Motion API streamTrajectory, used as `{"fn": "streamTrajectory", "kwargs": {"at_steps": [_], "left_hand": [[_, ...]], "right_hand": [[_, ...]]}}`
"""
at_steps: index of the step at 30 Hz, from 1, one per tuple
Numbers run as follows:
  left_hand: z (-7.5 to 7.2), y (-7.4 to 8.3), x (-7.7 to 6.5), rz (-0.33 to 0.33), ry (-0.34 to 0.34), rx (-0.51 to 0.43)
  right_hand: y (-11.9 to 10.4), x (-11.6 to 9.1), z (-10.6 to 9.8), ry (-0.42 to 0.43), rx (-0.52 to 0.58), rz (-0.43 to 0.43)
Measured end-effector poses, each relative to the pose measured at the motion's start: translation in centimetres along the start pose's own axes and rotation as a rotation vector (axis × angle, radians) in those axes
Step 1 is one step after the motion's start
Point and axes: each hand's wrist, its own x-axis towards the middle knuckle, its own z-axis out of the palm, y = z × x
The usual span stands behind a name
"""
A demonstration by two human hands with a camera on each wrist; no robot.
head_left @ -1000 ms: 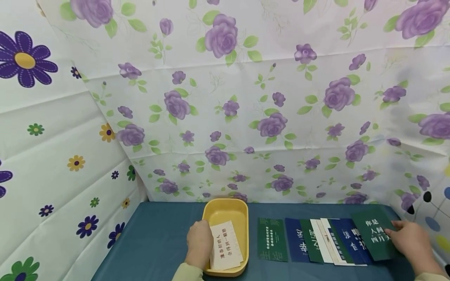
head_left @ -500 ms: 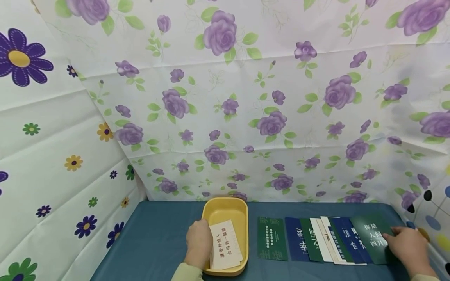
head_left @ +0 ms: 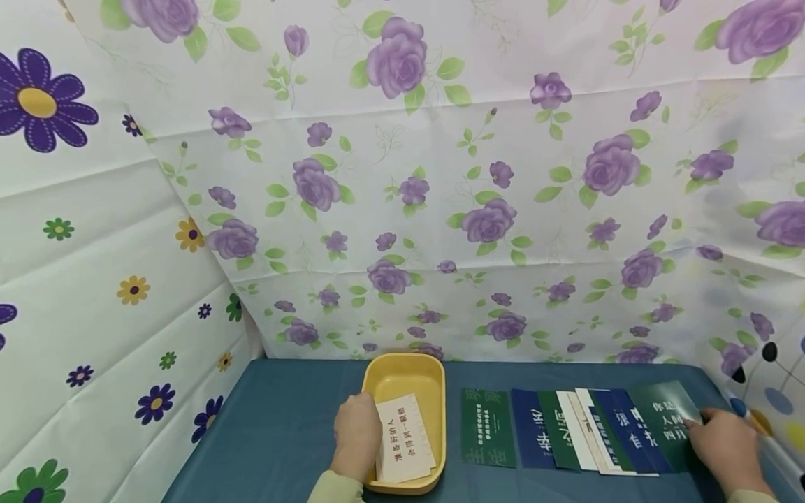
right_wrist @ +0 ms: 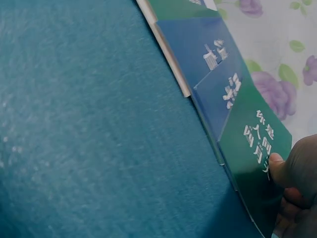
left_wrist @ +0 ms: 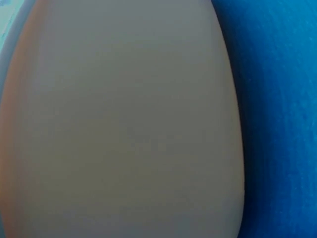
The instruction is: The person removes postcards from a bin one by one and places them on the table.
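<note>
My left hand [head_left: 356, 429] grips the left rim of a yellow plastic tray [head_left: 434, 391] in the head view, its fingertips hidden. Inside the tray lie cream cards [head_left: 405, 440] printed with characters. At the right end of an overlapping row, my right hand [head_left: 726, 443] pinches a dark green card [head_left: 668, 405] with white characters. In the right wrist view the thumb lies on top of this green card [right_wrist: 255, 144], with curled fingers at its edge. Beneath its left side sit blue cards [head_left: 622, 426]. The left wrist view is filled by a blurred pale surface.
Farther left in the row are white cards [head_left: 581, 440], another green card [head_left: 556, 426], a blue card [head_left: 528, 419] and a separate green card [head_left: 488, 429] next to the tray. A blue-green cloth covers the table [head_left: 283, 419]. Flower-printed sheets [head_left: 440, 209] rise behind and at the sides.
The right hand has moved slightly down and left, and the green card has come down closer over the blue cards. The left hand and the tray stay in place.
</note>
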Motion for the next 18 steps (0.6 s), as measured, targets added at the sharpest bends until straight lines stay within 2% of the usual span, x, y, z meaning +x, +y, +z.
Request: {"fn": "streamTrajectory", "kwargs": {"at_steps": [3,10,18], "left_hand": [[-0.1,0.1,-0.1,-0.003,-0.002,0.003],[-0.1,0.1,-0.1,-0.002,-0.003,-0.002],[0.1,-0.2,0.0,0.015,0.004,0.004]], "right_hand": [[0.0,-0.1,0.3,-0.008,-0.012,0.013],[-0.7,0.0,1.1,-0.021,-0.085,0.130],[-0.6,0.1,1.6,-0.028,-0.103,0.111]]}}
